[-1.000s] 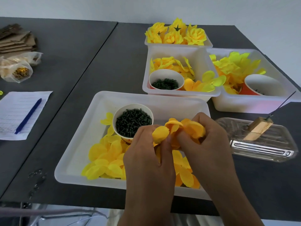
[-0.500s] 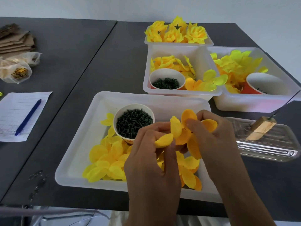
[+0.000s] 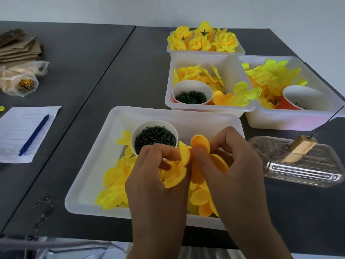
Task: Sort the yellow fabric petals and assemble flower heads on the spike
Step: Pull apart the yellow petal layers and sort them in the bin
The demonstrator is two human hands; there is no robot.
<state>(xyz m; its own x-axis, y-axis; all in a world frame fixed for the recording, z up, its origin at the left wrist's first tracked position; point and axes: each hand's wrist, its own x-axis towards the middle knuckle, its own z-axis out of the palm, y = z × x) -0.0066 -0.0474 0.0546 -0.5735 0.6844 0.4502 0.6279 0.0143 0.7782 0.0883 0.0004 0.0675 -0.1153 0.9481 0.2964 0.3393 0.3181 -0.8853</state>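
Observation:
Both hands hold a bunch of orange-yellow fabric petals (image 3: 200,146) above the near white tray (image 3: 89,184). My left hand (image 3: 158,184) pinches the yellower petals on the left side of the bunch. My right hand (image 3: 233,165) pinches the orange petals on the right side. Loose yellow petals (image 3: 113,186) lie in the tray under the hands. A paper cup of dark green pieces (image 3: 155,137) stands at the tray's back. The thin wire spike (image 3: 328,120) rises from a wooden block (image 3: 300,148) to the right.
A clear plastic tray (image 3: 302,171) holds the wooden block. Behind are three white bins: finished flower heads (image 3: 203,40), petals with a cup (image 3: 192,94), and greenish petals with an orange cup (image 3: 302,98). At left lie paper with a blue pen (image 3: 33,135), bags and cardboard.
The hands have pulled the petal bunch apart a little; one orange petal now stands upright between the thumbs, and the left hand's petals have dropped lower.

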